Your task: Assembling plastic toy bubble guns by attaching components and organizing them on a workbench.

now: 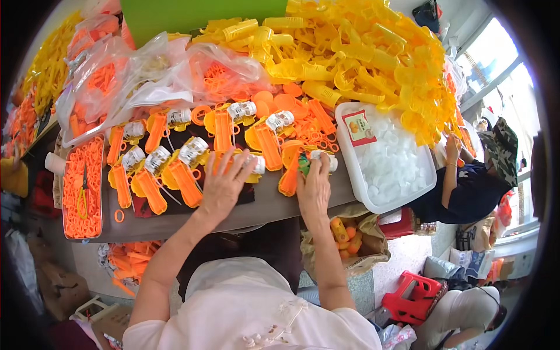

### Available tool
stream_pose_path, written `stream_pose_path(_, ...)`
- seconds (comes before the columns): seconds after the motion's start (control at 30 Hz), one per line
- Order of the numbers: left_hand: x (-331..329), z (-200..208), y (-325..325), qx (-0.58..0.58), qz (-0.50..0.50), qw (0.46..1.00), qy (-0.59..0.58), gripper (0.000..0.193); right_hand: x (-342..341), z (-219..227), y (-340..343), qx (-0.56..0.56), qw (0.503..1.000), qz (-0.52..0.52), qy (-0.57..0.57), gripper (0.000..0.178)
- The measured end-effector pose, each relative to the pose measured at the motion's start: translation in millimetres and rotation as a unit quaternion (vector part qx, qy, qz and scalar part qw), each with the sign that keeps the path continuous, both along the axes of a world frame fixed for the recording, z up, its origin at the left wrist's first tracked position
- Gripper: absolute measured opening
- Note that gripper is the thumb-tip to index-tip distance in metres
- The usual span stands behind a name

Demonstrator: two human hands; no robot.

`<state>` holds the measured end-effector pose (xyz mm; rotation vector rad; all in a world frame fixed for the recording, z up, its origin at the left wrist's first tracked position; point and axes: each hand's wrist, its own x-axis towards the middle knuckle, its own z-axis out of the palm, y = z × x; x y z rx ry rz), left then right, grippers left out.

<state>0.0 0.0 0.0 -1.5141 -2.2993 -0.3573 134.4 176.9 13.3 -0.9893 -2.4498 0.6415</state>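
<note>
My left hand (220, 185) lies with fingers spread over one of the orange-and-yellow plastic toys, its white-capped bottle (258, 165) showing past the fingertips. My right hand (315, 189) curls round another such toy, whose orange handle (288, 179) sticks out to the left; a small green part (304, 164) shows by the fingers, and a white cap (331, 162) pokes out beyond them. Several similar toys, each with a small clear bottle, lie in two rows, among them an orange-handled toy (185, 182) left of my left hand.
At the left stands a tray of orange rings (73, 219) with scissors (84, 189) on top. A white tub (388, 201) of clear pieces is at the right. Yellow parts (350, 52) heap up behind, beside plastic bags (151, 64). Another person (466, 186) works at the right.
</note>
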Motion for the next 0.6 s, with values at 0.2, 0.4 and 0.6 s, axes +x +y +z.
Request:
stream_pose_path(0.2, 8.8, 17.8, 1.3, 0.049, 0.003, 0.998, -0.035, 0.052, 14.4, 26.1, 38.8, -0.183, 0.947, 0.042, 0.261, 0.027)
stream_pose_path(0.4, 46.1, 22.7, 73.7, 0.105, -0.002, 0.983, -0.15, 0.051, -1.2, 64.5, 68.8, -0.442, 0.778, 0.088, 0.438, 0.022)
stream_pose_path(0.6, 50.4, 7.3, 109.9, 0.084, 0.059, 0.987, -0.123, 0.058, -31.5, 44.4, 85.2, -0.514, 0.719, 0.139, 0.446, 0.028)
